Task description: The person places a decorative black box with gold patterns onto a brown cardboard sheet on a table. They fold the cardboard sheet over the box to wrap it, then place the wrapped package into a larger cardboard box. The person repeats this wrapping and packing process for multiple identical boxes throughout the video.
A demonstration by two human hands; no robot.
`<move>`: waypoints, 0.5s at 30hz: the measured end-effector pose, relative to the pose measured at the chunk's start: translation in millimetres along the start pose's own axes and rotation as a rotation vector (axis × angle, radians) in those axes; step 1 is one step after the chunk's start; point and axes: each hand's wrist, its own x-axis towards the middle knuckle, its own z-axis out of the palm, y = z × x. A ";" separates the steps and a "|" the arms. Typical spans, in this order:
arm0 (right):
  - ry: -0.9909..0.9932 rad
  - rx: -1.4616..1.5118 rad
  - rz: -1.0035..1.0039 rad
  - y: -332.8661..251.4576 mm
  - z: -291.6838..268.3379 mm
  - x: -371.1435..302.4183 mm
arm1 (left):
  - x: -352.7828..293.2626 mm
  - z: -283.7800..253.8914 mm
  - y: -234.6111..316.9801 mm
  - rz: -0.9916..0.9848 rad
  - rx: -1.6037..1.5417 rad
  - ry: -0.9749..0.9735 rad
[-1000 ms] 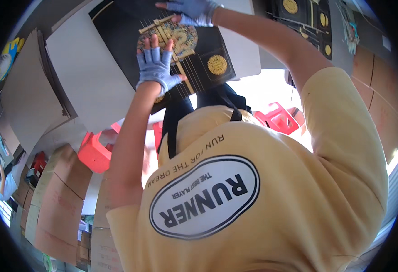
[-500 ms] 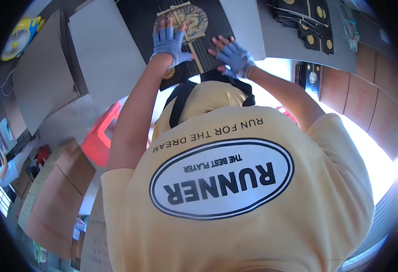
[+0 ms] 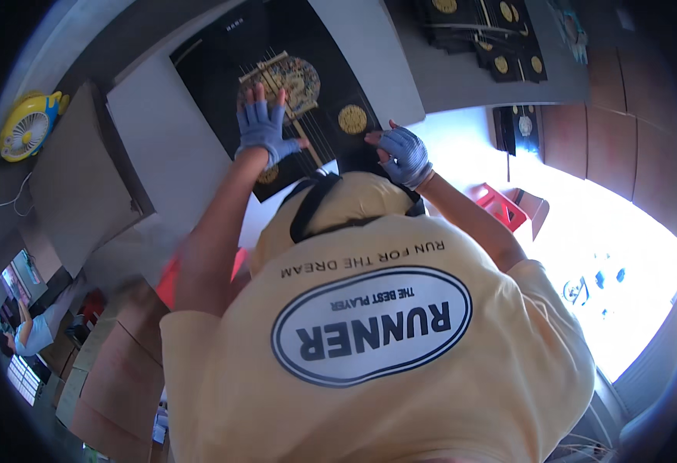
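My left hand (image 3: 263, 133), in a grey-blue fingerless glove, lies flat with fingers spread on a black printed sheet (image 3: 215, 65). The sheet carries a round multicoloured ornament with a gold neck, fine lines like strings, and gold medallions. It lies at a slant on a pale work surface (image 3: 161, 127). My right hand (image 3: 406, 157), gloved the same way, is at the sheet's near right edge, beside a gold medallion. Its fingers are loosely bent and apart, with nothing seen in them. Whether its fingertips touch the sheet, I cannot tell.
More black printed pieces (image 3: 481, 38) lie piled at the far right. Cardboard boxes (image 3: 651, 174) are stacked on the right. A yellow and blue fan (image 3: 30, 127) and a grey-brown board (image 3: 80, 177) are at left. Red stools (image 3: 500, 207) stand close by. Another person (image 3: 36, 332) is at the far left.
My right hand has drawn off the sheet's face to its near right edge, its fingers bending. My left hand stays flat on the sheet. The whole view has shifted, and more of the sheet shows.
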 end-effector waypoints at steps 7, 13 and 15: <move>-0.274 -0.595 -0.107 19.9 27.5 166.6 | 0.1 -10.6 7.7 -0.102 -0.039 -0.191; -0.048 -0.787 -0.268 87.1 37.2 371.5 | -2.9 -17.9 12.9 -0.104 -0.173 -0.188; 0.047 -0.550 -0.281 86.8 32.8 425.2 | -7.1 -14.6 13.4 -0.114 -0.209 -0.169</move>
